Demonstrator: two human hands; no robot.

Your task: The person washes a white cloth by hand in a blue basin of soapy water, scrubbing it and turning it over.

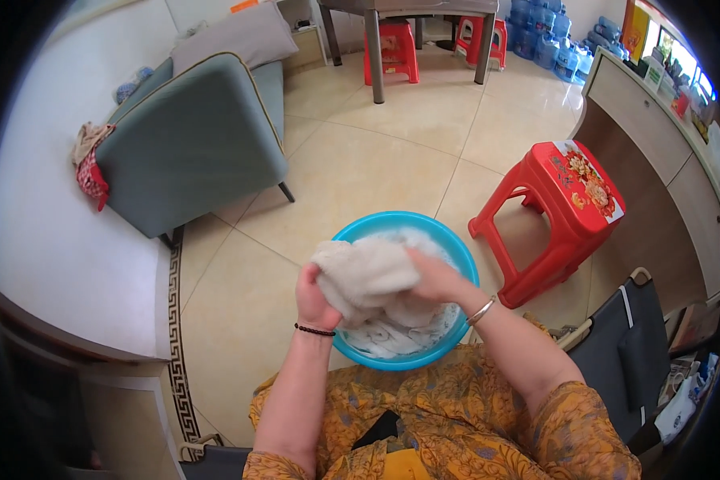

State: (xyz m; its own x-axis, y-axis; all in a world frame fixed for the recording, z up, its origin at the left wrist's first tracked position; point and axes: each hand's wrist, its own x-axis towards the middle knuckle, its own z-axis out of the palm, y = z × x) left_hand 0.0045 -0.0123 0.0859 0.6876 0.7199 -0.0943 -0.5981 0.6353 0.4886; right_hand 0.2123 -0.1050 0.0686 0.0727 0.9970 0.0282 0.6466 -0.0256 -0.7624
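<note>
Cloth | we're holding it over the basin, long axis running nine-to-three | left hand clasping at eight o'clock, right hand gripping at three, fingertips mostly hidden

I note open floor left of the left hand and ahead of both, past the blue basin. Obstacles: 1 red stool right of the right hand; 1 grey-green sofa ahead-left.

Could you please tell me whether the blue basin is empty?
Not empty: the blue basin holds what looks like white foam and pale fabric, visible below the cream cloth in the left hand and right hand.
</note>
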